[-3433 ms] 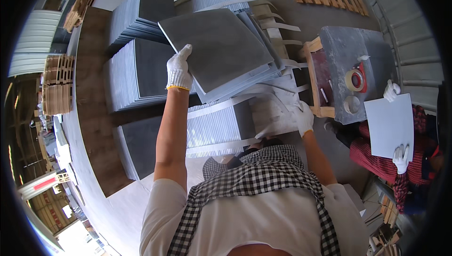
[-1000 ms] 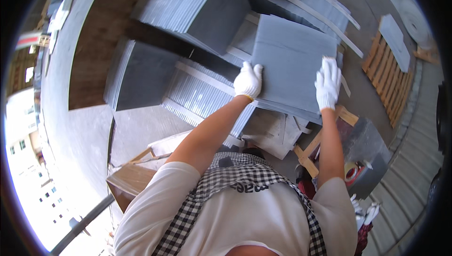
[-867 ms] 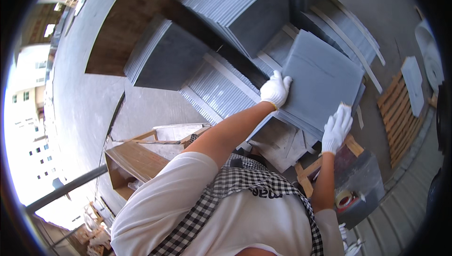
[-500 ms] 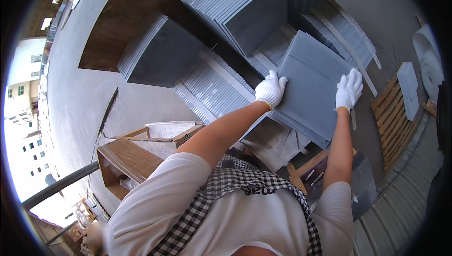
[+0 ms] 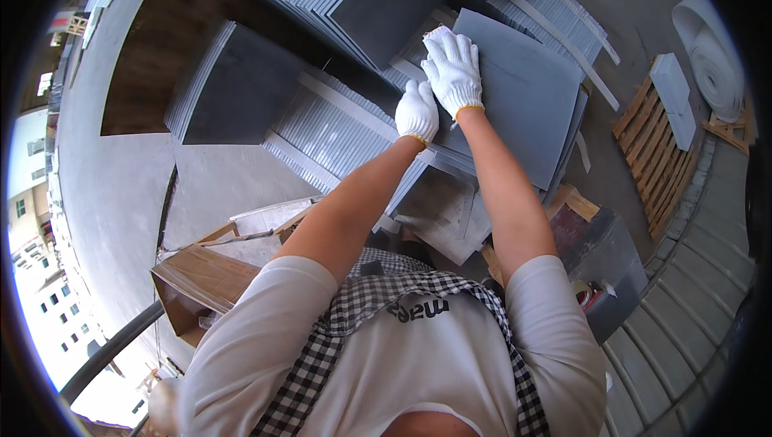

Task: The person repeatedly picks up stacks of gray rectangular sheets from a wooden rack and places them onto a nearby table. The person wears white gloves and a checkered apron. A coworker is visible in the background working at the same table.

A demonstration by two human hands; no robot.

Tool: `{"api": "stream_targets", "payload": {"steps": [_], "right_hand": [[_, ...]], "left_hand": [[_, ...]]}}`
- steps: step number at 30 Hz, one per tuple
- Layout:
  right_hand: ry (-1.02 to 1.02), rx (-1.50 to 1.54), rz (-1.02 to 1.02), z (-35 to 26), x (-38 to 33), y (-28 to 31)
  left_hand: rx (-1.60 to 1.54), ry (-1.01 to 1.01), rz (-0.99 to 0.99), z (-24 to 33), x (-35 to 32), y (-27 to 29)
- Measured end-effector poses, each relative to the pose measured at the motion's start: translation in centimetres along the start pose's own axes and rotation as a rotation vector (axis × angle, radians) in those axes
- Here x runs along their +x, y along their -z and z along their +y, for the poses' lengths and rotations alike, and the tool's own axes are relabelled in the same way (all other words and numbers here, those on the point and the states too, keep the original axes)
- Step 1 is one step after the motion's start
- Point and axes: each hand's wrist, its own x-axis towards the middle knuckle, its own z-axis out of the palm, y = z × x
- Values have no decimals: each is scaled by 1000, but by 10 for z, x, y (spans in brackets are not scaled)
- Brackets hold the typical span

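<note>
A square grey stone slab (image 5: 523, 91) lies flat on top of a small pile of like slabs in front of me. My right hand (image 5: 453, 67), in a white knitted glove, rests on the slab's upper left edge with fingers spread. Just left of it, my gloved left hand (image 5: 417, 112) is at the slab's left edge, its fingers bunched together. What those fingers hold, if anything, is hidden. The two hands are side by side, close to touching.
Upright slabs stand in rows, one at left (image 5: 241, 83) and one farther back (image 5: 386, 11). Strapped slabs (image 5: 330, 127) lie between. A cardboard box (image 5: 201, 280) is at lower left. On the right are a wooden pallet (image 5: 655, 160) and a white foam roll (image 5: 712, 67).
My right hand has left the slab's right edge and crossed to its left edge, beside my left hand. The whole view has shifted slightly.
</note>
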Motion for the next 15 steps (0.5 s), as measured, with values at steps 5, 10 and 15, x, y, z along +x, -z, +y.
{"api": "stream_targets", "payload": {"steps": [5,10,15], "right_hand": [[-90,36,-44,-39,-53,32],[-125,45,-114,-55,-105,61],[-373,-123,-92,2,-157,100]], "left_hand": [[-230,114,206,-31,6,-10],[-420,471,-45,-115,-15,7],[-423,793,-163,-193,-72,83]]}}
